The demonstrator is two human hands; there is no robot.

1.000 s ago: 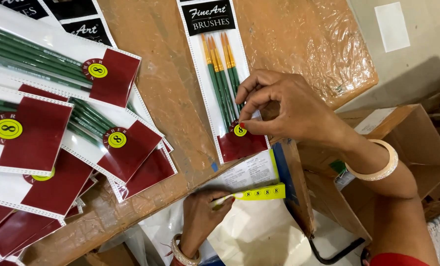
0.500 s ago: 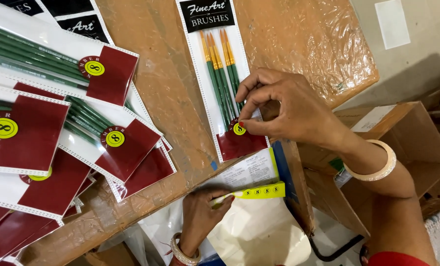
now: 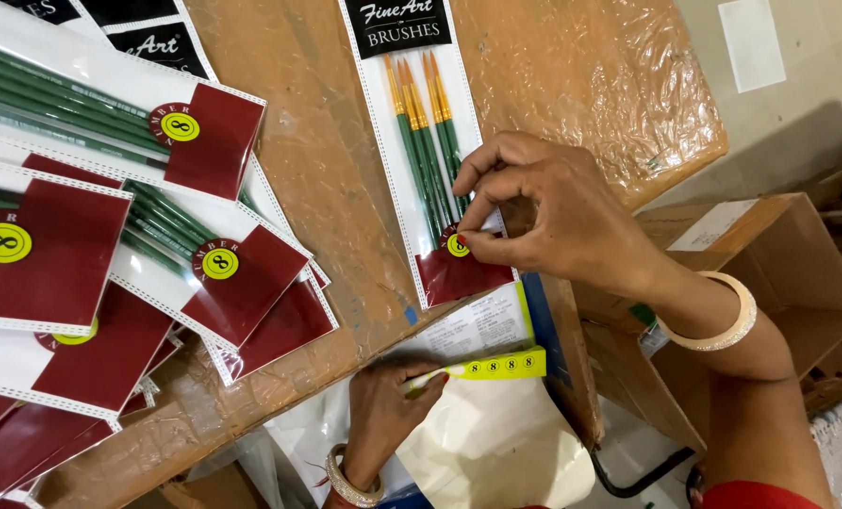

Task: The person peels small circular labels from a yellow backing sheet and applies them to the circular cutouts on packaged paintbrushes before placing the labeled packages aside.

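Observation:
A white card pack of green-handled paint brushes (image 3: 419, 141) with a dark red pocket lies on the brown table (image 3: 317, 160). My right hand (image 3: 548, 221) rests on its lower end, thumb and forefinger pressing a round yellow sticker (image 3: 457, 245) onto the red pocket. Below the table edge, my left hand (image 3: 383, 415) pinches a strip of yellow stickers (image 3: 496, 365). Both wrists wear bangles.
Several more brush packs (image 3: 110, 217) with red pockets and yellow stickers overlap at the left. A crinkled plastic-wrapped board (image 3: 600, 75) lies at the upper right. An open cardboard box (image 3: 770, 283) stands to the right, and a cream bag (image 3: 496, 452) sits below.
Hardly anything has moved. My right fingers stay on the yellow sticker, and my left hand keeps hold of the strip.

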